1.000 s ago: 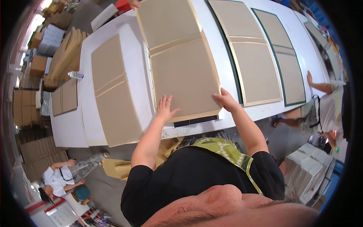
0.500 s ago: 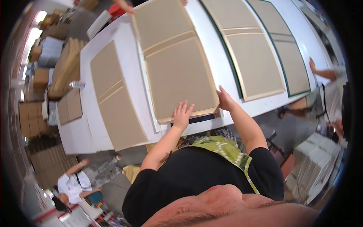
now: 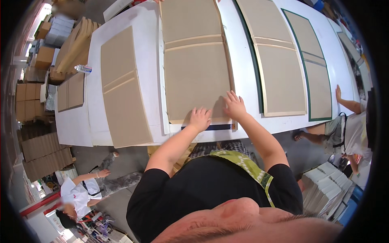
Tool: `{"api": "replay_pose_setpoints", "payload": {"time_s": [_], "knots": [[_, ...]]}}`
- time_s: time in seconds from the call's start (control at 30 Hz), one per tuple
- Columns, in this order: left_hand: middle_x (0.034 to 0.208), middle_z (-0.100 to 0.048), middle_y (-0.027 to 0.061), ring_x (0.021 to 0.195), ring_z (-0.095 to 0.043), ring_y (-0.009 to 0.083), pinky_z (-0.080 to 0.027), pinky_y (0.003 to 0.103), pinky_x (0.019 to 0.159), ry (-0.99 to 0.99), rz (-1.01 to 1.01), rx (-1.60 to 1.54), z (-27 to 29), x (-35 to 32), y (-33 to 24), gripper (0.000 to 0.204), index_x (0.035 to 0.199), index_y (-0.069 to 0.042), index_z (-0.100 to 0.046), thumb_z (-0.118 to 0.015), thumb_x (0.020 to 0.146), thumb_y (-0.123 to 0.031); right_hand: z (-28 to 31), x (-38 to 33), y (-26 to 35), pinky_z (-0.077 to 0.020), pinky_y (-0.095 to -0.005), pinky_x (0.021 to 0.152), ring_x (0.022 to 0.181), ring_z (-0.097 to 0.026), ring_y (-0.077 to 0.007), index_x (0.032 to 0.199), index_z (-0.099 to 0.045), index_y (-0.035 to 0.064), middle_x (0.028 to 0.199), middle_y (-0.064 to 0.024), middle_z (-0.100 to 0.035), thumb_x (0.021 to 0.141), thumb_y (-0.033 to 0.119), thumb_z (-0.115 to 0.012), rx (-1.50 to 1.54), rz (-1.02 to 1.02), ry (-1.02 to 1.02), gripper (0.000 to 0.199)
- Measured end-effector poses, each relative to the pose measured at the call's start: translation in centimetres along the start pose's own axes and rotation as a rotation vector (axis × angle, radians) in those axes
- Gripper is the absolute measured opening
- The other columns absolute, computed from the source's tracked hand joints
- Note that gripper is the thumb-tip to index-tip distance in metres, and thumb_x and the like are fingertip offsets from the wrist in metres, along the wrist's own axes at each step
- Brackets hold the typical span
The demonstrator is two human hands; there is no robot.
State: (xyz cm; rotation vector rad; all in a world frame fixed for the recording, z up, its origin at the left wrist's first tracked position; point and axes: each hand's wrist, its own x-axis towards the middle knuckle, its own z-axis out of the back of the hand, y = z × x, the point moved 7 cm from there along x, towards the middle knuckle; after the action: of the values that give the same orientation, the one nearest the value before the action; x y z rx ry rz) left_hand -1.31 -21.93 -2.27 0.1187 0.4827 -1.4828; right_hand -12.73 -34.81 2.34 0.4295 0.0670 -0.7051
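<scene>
A long tan cardboard panel [image 3: 196, 81] with pale edges and a pair of creases across it lies in front of me. White side strips [image 3: 165, 109] run along under its edges. On the panel's near end rests my left hand [image 3: 200, 119], palm down with the fingers spread. My right hand [image 3: 235, 106] lies near the right near corner, its fingers stretched out over the board. Neither hand grips anything. A dark blue strip [image 3: 210, 127] shows just past the panel's near edge. At the far end, another person's fingers [image 3: 158, 1] touch the panel.
Similar panels lie on the white table [image 3: 154, 135]: one to the left [image 3: 121, 87], a pale-edged one [image 3: 281, 77] and a green-edged one [image 3: 318, 69] to the right. A can [image 3: 83, 69] and a small folded board [image 3: 71, 92] are far left. Co-workers stand on both sides.
My right hand has left the panel's right edge and come down on its top near the corner. My left hand stays at the near end. The view has shifted.
</scene>
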Motion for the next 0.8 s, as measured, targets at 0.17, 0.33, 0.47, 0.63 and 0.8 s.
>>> {"api": "replay_pose_setpoints", "payload": {"time_s": [0.17,0.33,0.47,0.63,0.8], "knots": [[0.152,-0.008,0.0095,0.14,-0.008,0.0285,-0.017,0.057,0.107,0.09,0.109,-0.053,0.1,0.5,1.8,0.076,0.144,-0.024,-0.021,-0.056,0.081,-0.049,0.5,1.9,-3.4,-0.0296,-0.0379,0.106,0.131,-0.031,-0.0341,0.135,-0.034,0.0043,0.139,-0.0202,-0.035,0.076,0.03,-0.067,0.129,-0.253,-0.241,0.073],[0.152,-0.005,0.0086,0.14,-0.005,0.0291,-0.015,0.057,0.108,0.164,0.116,-0.119,0.3,0.2,1.9,0.081,0.145,-0.025,-0.019,-0.055,0.079,-0.054,-3.6,3.9,-10.7,-0.0277,-0.0405,0.106,0.13,-0.032,-0.0363,0.137,-0.03,0.0009,0.137,-0.0243,-0.036,0.08,0.039,-0.064,0.465,-0.375,-0.236,0.077],[0.153,-0.004,0.0084,0.14,-0.004,0.0293,-0.014,0.058,0.107,0.148,0.104,-0.108,-0.3,-0.4,1.8,0.083,0.145,-0.024,-0.019,-0.056,0.078,-0.055,-6.4,6.0,-11.5,-0.0252,-0.0406,0.106,0.127,-0.038,-0.0341,0.137,-0.034,0.0044,0.136,-0.0191,-0.041,0.088,0.038,-0.052,0.604,-0.372,-0.225,0.062],[0.15,-0.014,0.0108,0.139,-0.012,0.0308,-0.016,0.054,0.109,0.104,0.003,-0.227,-1.3,-3.1,1.6,0.08,0.144,-0.018,-0.02,-0.057,0.08,-0.047,-7.3,7.4,-11.8,-0.0169,-0.0455,0.108,0.127,-0.04,-0.0305,0.14,-0.029,0.0062,0.139,-0.0174,-0.039,0.089,0.036,-0.052,0.613,-0.358,-0.22,0.064],[0.137,-0.038,0.0159,0.126,-0.035,0.0347,-0.029,0.048,0.104,-0.482,0.269,-0.311,0.6,-7.0,12.3,0.069,0.139,-0.01,-0.029,-0.061,0.082,-0.031,-8.1,7.9,-12.1,-0.0077,-0.049,0.11,0.135,-0.027,-0.0276,0.144,-0.021,0.0107,0.146,-0.0156,-0.027,0.089,0.031,-0.051,0.517,-0.303,-0.22,0.066]]}}
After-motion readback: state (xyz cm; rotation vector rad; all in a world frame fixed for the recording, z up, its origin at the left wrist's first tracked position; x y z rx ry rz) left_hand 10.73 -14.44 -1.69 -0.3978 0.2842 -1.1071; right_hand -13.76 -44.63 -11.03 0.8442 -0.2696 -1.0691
